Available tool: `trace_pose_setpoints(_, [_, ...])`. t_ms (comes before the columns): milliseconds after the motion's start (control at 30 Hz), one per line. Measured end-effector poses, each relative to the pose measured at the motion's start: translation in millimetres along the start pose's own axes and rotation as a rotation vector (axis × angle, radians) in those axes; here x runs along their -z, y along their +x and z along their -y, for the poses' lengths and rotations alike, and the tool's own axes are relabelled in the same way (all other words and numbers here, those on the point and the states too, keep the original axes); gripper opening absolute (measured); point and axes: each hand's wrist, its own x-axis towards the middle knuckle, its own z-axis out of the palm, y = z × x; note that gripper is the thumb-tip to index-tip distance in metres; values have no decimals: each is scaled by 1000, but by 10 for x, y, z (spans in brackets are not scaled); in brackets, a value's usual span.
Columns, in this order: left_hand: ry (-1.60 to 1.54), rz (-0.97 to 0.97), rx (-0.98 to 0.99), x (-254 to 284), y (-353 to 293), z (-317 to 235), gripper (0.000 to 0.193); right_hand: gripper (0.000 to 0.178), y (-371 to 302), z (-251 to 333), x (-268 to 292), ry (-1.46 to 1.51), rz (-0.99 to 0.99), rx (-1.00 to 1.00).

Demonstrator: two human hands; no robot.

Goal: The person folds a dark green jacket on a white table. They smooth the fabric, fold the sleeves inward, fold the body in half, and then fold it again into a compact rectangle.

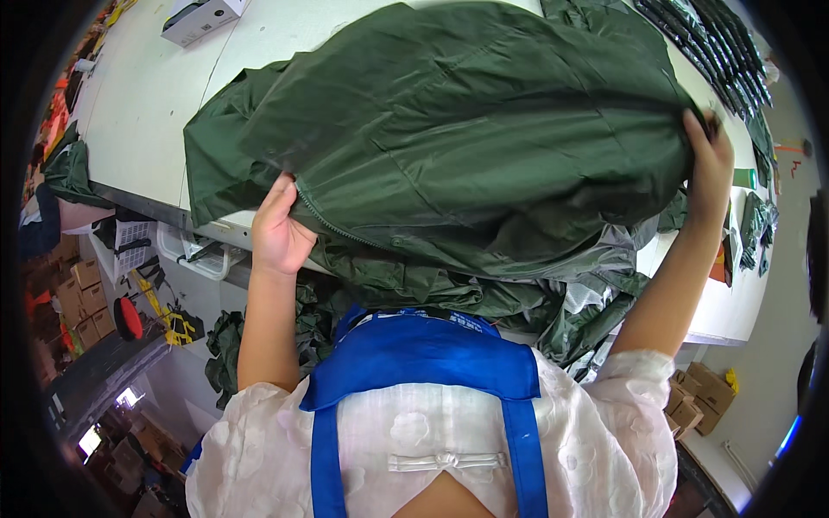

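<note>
A dark green garment (pixel 484 129) with a zip along its near edge is stretched between my two hands, above the white table. My left hand (pixel 283 226) pinches its left edge at the end of the zip. On the far right side, my right hand (pixel 710 155) grips the other edge, its fingertips partly hidden by the cloth and a little blurred. More green cloth (pixel 449 289) lies bunched under the garment at the table's near edge and hangs down toward my blue apron (pixel 423 354). A greyish lining (pixel 617 250) shows at the lower right.
The white table (pixel 138 129) spans the far side. On it stand a white box (pixel 203 19) and, at the far right, a row of dark shiny packets (pixel 712 52). A white plastic basket (pixel 194 250) sits below the table's left edge. Cardboard boxes (pixel 704 393) are at the lower right.
</note>
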Motion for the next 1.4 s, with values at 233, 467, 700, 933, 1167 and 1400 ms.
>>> trace_pose_setpoints(233, [-370, 209, 223, 184, -9, 698, 63, 31, 135, -280, -822, -555, -230, 242])
trace_pose_setpoints(467, [66, -68, 340, -270, 164, 1110, 15, 58, -1021, -650, -1783, -790, 371, 29])
trace_pose_setpoints(700, [966, -69, 33, -559, 652, 1053, 26, 27, -726, -1144, -1579, -422, 341, 56])
trace_pose_setpoints(933, [1552, -14, 124, -903, 1665, 1870, 58, 30, 619, -1201, -1269, -891, 313, 270])
trace_pose_setpoints(1167, [1499, 229, -627, -1085, 1073, 1633, 18, 19, 60, -1109, -746, 180, 157, 129])
trace_pose_setpoints(1400, [1300, 734, -1019, -1305, 510, 1594, 26, 12, -667, -1422, -695, 1227, -104, -59])
